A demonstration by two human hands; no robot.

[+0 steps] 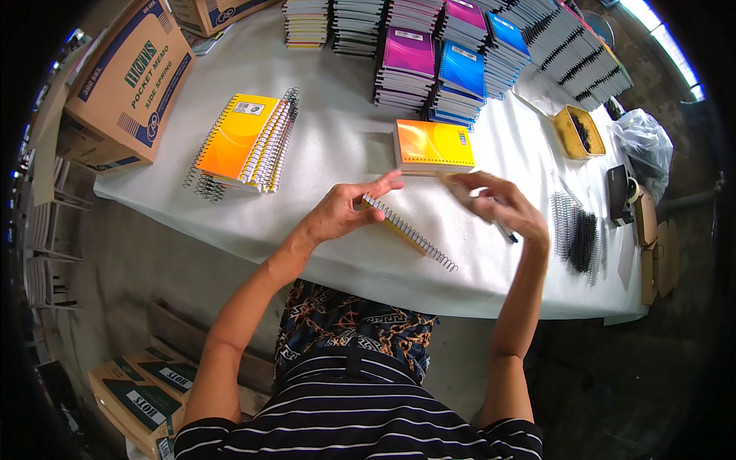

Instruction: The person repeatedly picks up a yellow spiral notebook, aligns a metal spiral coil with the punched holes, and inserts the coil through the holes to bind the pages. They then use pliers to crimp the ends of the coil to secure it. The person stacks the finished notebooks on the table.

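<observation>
My left hand [337, 213] grips a small notebook [412, 239] by its upper end, the thumb and fingers spread around it. The notebook stands on edge, and a dark wire spiral [429, 248] runs along its upward side, with its tail sticking out past the near end. My right hand [506, 205], smeared by motion, is to the right of the notebook and apart from it. Its curled fingers hold a slim pen-like tool [507, 232] with a dark tip. Just beyond both hands lies a stack of orange-yellow notebooks [435, 144] with punched holes along the near edge.
Orange spiral notebooks [239, 138] are piled at left beside a cardboard box [126, 84]. Purple notebooks [408, 52] and blue notebooks [462, 69] stand stacked at the back. Loose wire spirals [581, 238] lie at right, near a yellow tray [579, 132], a tape roll [633, 190] and a plastic bag [645, 142].
</observation>
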